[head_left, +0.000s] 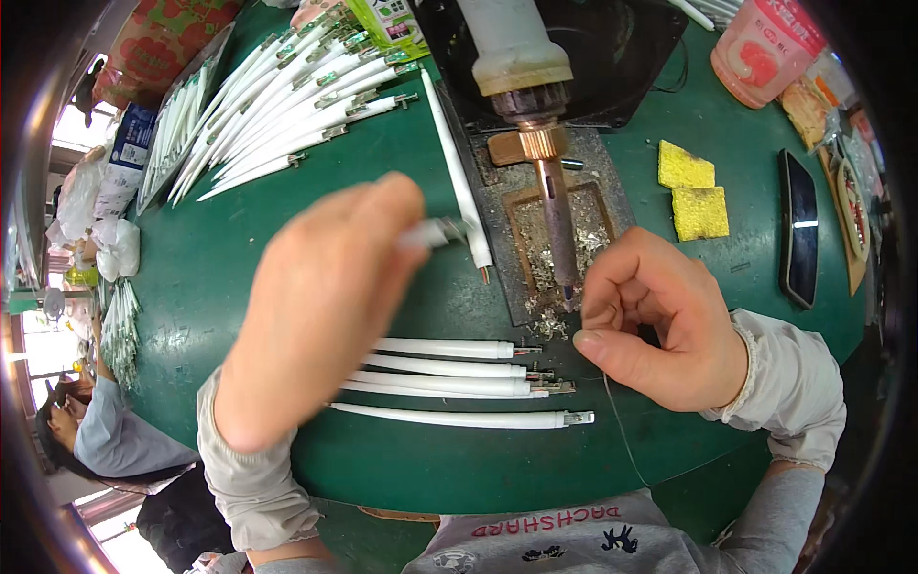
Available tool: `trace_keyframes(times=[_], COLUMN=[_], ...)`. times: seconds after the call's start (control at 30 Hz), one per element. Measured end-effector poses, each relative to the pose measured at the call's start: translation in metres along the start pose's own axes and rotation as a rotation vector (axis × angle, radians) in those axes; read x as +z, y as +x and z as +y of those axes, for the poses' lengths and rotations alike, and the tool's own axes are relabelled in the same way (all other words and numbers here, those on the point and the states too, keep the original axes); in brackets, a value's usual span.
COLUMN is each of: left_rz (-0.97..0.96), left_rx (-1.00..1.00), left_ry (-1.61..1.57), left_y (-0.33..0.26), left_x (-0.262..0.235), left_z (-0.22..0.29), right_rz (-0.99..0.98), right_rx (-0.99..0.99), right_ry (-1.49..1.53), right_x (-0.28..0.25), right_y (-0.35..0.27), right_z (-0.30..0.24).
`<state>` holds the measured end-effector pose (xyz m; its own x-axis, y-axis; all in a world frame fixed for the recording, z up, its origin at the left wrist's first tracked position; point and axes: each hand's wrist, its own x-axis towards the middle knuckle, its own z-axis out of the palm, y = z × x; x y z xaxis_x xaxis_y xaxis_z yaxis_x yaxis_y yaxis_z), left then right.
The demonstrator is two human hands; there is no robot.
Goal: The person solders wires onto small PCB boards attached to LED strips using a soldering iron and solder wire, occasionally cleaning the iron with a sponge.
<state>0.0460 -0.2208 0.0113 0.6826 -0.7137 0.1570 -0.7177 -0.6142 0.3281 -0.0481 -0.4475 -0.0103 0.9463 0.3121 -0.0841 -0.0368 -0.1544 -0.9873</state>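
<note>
My left hand [320, 297], slightly blurred, is closed around a slim white tube [419, 235] whose metal-tipped end points right. A soldering iron [553, 191] is mounted tip down over a tray of solder scraps [543, 251]. Right beside its tip, my right hand [665, 320] pinches a thin solder wire [623, 435] that trails down toward the table's near edge. Below the hands lie several white tubes [449, 386] with metal ends facing right. Another white tube [453, 163] rests lengthwise along the tray's left side, wire ends toward me.
Many white tubes [287, 91] are piled at the far left. Two yellow sponges [698, 201], a phone [799, 230] and a pink cup [765, 53] stand or lie on the right. A black stand [622, 57] is behind the iron. Another person [120, 430] sits at left.
</note>
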Motion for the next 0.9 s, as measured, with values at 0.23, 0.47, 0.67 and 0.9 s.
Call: trace_keyframes(times=[0.23, 0.47, 0.67, 0.9], left_rz=[-0.234, -0.37, -0.379, -0.372], left_rx=[-0.062, -0.304, -0.334, -0.303], left_ry=[-0.442, -0.856, -0.898, -0.925], left_y=[-0.018, -0.015, -0.017, -0.018], left_x=[-0.004, 0.003, 0.004, 0.007], left_z=[0.04, 0.034, 0.036, 0.036], right_rz=[-0.089, -0.067, -0.06, -0.077], right_rx=[0.067, 0.004, -0.039, 0.021], right_ry=[0.163, 0.105, 0.006, 0.05], right_x=[0.005, 0.003, 0.003, 0.003], right_y=[0.0, 0.001, 0.002, 0.002], right_z=[-0.002, 0.001, 0.0, 0.001])
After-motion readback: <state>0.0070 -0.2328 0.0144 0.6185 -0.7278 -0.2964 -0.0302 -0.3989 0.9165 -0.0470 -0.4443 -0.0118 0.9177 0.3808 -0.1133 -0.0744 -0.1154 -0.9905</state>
